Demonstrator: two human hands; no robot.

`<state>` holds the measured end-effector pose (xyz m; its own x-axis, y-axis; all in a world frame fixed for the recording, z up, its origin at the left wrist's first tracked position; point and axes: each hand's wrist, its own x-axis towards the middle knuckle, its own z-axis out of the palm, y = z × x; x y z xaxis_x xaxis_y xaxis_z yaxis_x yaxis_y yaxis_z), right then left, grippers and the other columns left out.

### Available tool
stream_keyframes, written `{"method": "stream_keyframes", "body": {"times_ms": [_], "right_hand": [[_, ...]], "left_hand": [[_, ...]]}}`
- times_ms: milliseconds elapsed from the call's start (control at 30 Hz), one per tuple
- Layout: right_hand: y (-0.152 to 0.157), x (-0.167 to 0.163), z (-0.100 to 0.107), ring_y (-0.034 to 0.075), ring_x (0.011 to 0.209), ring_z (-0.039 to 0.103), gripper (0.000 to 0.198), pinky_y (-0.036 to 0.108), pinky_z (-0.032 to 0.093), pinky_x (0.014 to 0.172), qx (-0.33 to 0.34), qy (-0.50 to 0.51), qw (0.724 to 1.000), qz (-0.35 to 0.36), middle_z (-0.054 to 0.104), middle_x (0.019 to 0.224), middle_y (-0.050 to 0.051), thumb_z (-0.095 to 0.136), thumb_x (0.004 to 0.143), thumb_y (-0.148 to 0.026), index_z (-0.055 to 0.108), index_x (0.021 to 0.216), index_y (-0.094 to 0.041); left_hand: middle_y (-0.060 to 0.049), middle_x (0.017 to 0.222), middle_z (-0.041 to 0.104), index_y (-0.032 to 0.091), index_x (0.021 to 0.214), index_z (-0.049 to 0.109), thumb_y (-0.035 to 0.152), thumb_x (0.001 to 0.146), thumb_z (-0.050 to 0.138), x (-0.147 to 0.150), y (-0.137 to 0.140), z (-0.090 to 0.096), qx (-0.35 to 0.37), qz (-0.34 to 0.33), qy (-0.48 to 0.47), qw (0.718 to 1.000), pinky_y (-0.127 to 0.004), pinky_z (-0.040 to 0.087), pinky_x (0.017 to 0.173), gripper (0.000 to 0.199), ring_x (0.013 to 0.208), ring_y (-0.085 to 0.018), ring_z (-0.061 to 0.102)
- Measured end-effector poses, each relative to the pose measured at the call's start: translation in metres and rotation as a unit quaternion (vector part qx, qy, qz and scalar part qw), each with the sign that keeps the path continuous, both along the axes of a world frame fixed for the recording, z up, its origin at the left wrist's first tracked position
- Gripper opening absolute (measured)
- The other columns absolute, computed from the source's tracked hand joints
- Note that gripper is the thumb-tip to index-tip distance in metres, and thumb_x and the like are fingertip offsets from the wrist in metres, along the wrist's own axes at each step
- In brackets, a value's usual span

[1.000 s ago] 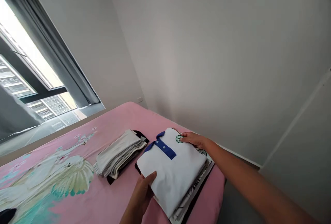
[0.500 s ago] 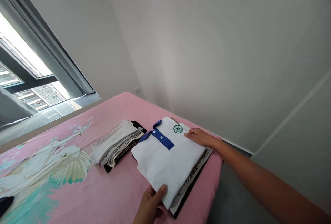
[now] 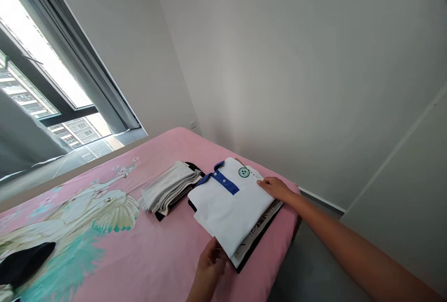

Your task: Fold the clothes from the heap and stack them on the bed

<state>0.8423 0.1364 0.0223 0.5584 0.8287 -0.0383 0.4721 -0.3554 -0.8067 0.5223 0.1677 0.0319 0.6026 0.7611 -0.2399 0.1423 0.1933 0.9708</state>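
A folded white polo shirt with a blue collar, a blue button placket and a round green badge lies on a stack of folded clothes. Grey printed cloth and a black layer show at the stack's right edge. My left hand pinches the shirt's near-left edge, its fingertips partly hidden there. At the far-right edge, my right hand is closed on the shirt, thumb on top and the other fingers mostly out of sight.
Left of the shirt lies a second pile of folded grey-white and dark cloth. The pink bed sheet carries a bird print. Dark cloth lies at the lower left. A wall borders the bed, and a curtained window is at left.
My view has shifted left, showing more dark cloth. The shirt's near part lies slightly flatter. My left thumb has come off the shirt's top toward its edge; my right hand stays at the far-right edge.
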Motion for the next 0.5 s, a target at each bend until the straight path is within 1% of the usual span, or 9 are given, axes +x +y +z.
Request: {"method": "stream_keyframes", "body": {"times_ms": [67, 133, 200, 267, 333, 400, 433, 467, 500], "right_hand": [[-0.003, 0.002, -0.002, 0.013, 0.057, 0.047, 0.042, 0.025, 0.030, 0.053, 0.004, 0.017, 1.000, -0.001, 0.058, 0.063, 0.001, 0.046, 0.079, -0.055, 0.055, 0.063, -0.018], [-0.007, 0.005, -0.004, 0.012, 0.053, 0.045, 0.043, 0.025, 0.030, 0.050, 0.004, 0.038, 0.999, -0.001, 0.055, 0.059, 0.000, 0.044, 0.080, -0.056, 0.054, 0.065, -0.018], [-0.012, 0.007, -0.006, 0.012, 0.047, 0.044, 0.044, 0.024, 0.030, 0.047, 0.001, 0.062, 0.998, 0.001, 0.051, 0.055, -0.001, 0.042, 0.080, -0.058, 0.055, 0.068, -0.018], [-0.016, 0.009, -0.007, 0.011, 0.045, 0.043, 0.044, 0.024, 0.030, 0.046, 0.000, 0.083, 0.997, 0.007, 0.050, 0.052, -0.002, 0.042, 0.080, -0.059, 0.055, 0.070, -0.018], [-0.019, 0.011, -0.007, 0.011, 0.045, 0.044, 0.044, 0.024, 0.031, 0.045, 0.004, 0.096, 0.995, 0.014, 0.051, 0.053, -0.001, 0.045, 0.079, -0.059, 0.056, 0.069, -0.017], [-0.020, 0.013, -0.006, 0.011, 0.047, 0.044, 0.044, 0.023, 0.031, 0.046, 0.011, 0.101, 0.995, 0.021, 0.052, 0.055, -0.001, 0.048, 0.077, -0.059, 0.056, 0.067, -0.017], [-0.020, 0.014, -0.005, 0.010, 0.048, 0.044, 0.044, 0.023, 0.031, 0.047, 0.015, 0.101, 0.994, 0.024, 0.052, 0.056, -0.001, 0.050, 0.076, -0.059, 0.056, 0.066, -0.017], [-0.018, 0.014, -0.004, 0.010, 0.050, 0.044, 0.043, 0.023, 0.030, 0.047, 0.020, 0.100, 0.994, 0.028, 0.053, 0.056, -0.001, 0.052, 0.075, -0.058, 0.056, 0.065, -0.017], [-0.015, 0.015, -0.002, 0.010, 0.051, 0.044, 0.043, 0.023, 0.029, 0.048, 0.023, 0.097, 0.994, 0.032, 0.053, 0.057, -0.001, 0.053, 0.075, -0.057, 0.056, 0.063, -0.017]], "left_hand": [[-0.001, 0.071, 0.058, 0.021, 0.084, 0.070, 0.024, 0.063, 0.072, 0.004, -0.007, -0.006, 0.083, 0.033, 0.017, 0.996, -0.023, 0.037, 0.058, 0.021, 0.063, -0.014, 0.046], [-0.003, 0.075, 0.057, 0.022, 0.075, 0.071, 0.029, 0.065, 0.072, 0.010, -0.015, -0.008, 0.137, 0.057, 0.012, 0.989, -0.024, 0.038, 0.062, 0.013, 0.068, -0.016, 0.048], [-0.003, 0.075, 0.056, 0.022, 0.071, 0.071, 0.031, 0.065, 0.073, 0.016, -0.020, -0.006, 0.170, 0.074, 0.012, 0.983, -0.024, 0.038, 0.063, 0.011, 0.071, -0.018, 0.049], [-0.003, 0.076, 0.057, 0.023, 0.075, 0.071, 0.032, 0.064, 0.074, 0.020, -0.022, -0.002, 0.177, 0.097, 0.008, 0.979, -0.024, 0.039, 0.066, 0.014, 0.075, -0.020, 0.050], [-0.002, 0.074, 0.059, 0.022, 0.077, 0.069, 0.033, 0.065, 0.072, 0.022, -0.021, 0.000, 0.129, 0.120, -0.008, 0.984, -0.024, 0.040, 0.066, 0.017, 0.076, -0.020, 0.051], [0.000, 0.062, 0.055, 0.021, 0.069, 0.064, 0.037, 0.071, 0.064, 0.022, -0.018, 0.001, 0.043, 0.127, -0.039, 0.990, -0.024, 0.038, 0.059, 0.016, 0.066, -0.017, 0.049], [0.002, 0.057, 0.051, 0.020, 0.066, 0.061, 0.039, 0.074, 0.059, 0.022, -0.014, 0.001, -0.002, 0.124, -0.061, 0.990, -0.024, 0.036, 0.054, 0.021, 0.059, -0.015, 0.046], [0.002, 0.055, 0.050, 0.020, 0.065, 0.060, 0.041, 0.077, 0.054, 0.022, -0.010, 0.001, -0.046, 0.119, -0.084, 0.988, -0.024, 0.035, 0.051, 0.025, 0.054, -0.013, 0.044], [0.002, 0.057, 0.052, 0.019, 0.068, 0.060, 0.043, 0.078, 0.051, 0.023, -0.004, 0.002, -0.087, 0.118, -0.104, 0.984, -0.024, 0.035, 0.049, 0.027, 0.052, -0.013, 0.044]]}}
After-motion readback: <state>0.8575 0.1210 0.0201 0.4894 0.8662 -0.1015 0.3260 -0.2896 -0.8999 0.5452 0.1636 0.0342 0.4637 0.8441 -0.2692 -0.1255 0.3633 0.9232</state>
